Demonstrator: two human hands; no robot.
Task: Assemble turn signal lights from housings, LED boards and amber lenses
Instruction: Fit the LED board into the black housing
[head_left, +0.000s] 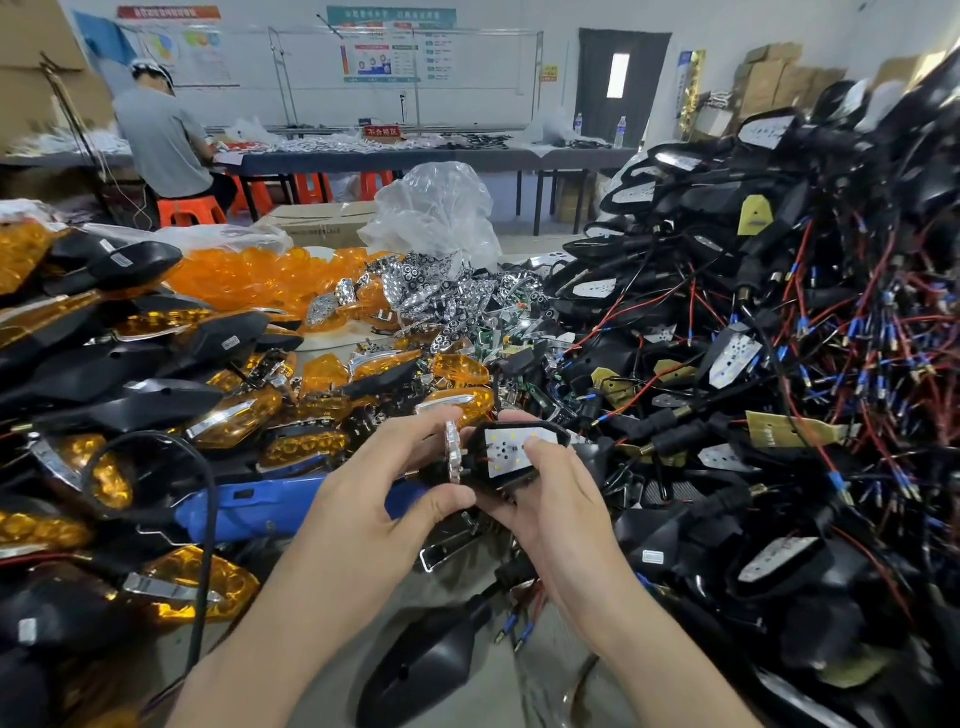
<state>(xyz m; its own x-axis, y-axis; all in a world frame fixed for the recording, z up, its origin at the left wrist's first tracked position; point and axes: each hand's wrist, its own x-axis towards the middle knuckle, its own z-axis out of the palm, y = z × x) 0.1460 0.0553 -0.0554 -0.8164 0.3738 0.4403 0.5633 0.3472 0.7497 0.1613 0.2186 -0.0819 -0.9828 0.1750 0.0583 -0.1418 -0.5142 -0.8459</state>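
Observation:
My right hand (545, 499) grips a black housing (511, 480) with a white LED board (511, 449) seated in it, thumb pressing on the board. My left hand (379, 478) pinches a chrome reflector piece (453, 452) held on edge against the housing's left side. Loose amber lenses (270, 275) lie heaped at the back left. Chrome reflectors (441, 296) lie piled in the middle. A tall heap of black housings with red and blue wires (779, 338) fills the right.
Finished amber-lensed lights (119, 395) stack up on the left. A blue tool (249, 506) with a black cable lies below my left hand. A clear plastic bag (436, 213) stands behind the parts. A seated person (161, 140) works at a far table.

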